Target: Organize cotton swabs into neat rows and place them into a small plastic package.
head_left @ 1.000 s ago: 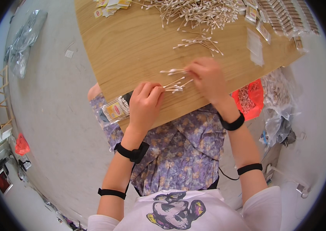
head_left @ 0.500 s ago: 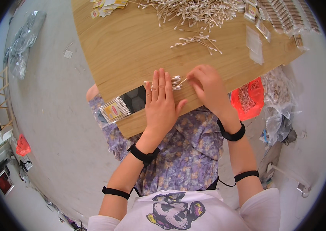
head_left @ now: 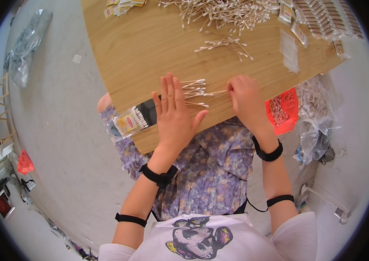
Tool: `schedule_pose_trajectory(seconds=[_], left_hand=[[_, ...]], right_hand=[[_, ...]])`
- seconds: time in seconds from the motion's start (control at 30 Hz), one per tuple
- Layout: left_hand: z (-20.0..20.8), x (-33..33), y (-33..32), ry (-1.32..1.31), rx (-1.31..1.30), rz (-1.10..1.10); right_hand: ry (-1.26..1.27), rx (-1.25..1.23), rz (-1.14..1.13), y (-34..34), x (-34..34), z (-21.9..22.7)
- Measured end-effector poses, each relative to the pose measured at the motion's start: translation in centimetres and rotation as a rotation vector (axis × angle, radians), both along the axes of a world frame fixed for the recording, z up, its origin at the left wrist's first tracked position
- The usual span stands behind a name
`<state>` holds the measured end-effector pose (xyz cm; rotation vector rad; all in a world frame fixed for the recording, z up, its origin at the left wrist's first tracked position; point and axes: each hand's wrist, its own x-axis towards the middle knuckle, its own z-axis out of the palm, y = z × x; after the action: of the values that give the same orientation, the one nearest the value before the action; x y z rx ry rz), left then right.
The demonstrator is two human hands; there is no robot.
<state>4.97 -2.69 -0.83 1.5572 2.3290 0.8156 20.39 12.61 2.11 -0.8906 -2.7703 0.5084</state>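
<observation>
My left hand [head_left: 175, 114] lies flat on the wooden table [head_left: 141, 48], fingers spread, palm down, covering one end of a small bunch of cotton swabs [head_left: 194, 90]. My right hand [head_left: 246, 96] is curled at the other side of the bunch, its fingertips pinching a swab that sticks out toward the left. A filled clear packet of cotton swabs [head_left: 128, 122] lies at the table's near edge, left of my left hand, partly on a black object [head_left: 149, 111].
A big loose heap of cotton swabs [head_left: 219, 11] and a smaller cluster [head_left: 225, 44] lie farther back. Rows of packed packets [head_left: 323, 17] and empty clear sleeves [head_left: 289, 50] sit at the right. A red bag [head_left: 282, 111] and clear plastic bags [head_left: 317, 117] hang below the table's right edge.
My left hand has opened from a curled grip and now lies flat over the swabs. My right hand has shifted right, drawing out of the bunch.
</observation>
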Motion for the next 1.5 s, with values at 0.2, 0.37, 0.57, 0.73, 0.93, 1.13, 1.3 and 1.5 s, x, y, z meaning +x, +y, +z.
schedule_pose_trajectory(seconds=[0.2, 0.37, 0.57, 0.73, 0.93, 1.13, 1.3, 1.5], left_hand=[[0.4, -1.8, -2.0, 0.01, 0.147, 0.058], [1.1, -3.0, -0.3, -0.026, 0.208, 0.077], [1.4, -3.4, 2.8, -0.04, 0.161, 0.019], [1.3, -3.4, 3.7, -0.02, 0.083, -0.037], [1.3, -3.3, 3.8, -0.011, 0.017, -0.058], [1.0, -3.5, 3.5, 0.038, 0.084, -0.088], [1.5, -3.7, 3.1, -0.009, 0.273, -0.173], [2.9, -3.5, 2.3, -0.215, 0.406, -0.084]], right_hand=[[0.049, -0.029, -0.106, -0.2, 0.0, 1.4], [-0.03, -0.006, 0.148, -4.5, -1.6, 1.3], [-0.112, 0.078, 0.067, -6.2, -3.5, 0.7], [-0.015, 0.058, -0.039, -5.7, -4.5, -0.1], [0.066, -0.068, -0.12, -5.7, -4.4, -0.1], [0.253, -0.506, -0.364, -6.1, -4.1, 0.9], [0.642, -1.048, -0.569, -6.1, -5.0, 1.1], [0.663, -1.13, -0.51, -5.7, -4.4, 3.2]])
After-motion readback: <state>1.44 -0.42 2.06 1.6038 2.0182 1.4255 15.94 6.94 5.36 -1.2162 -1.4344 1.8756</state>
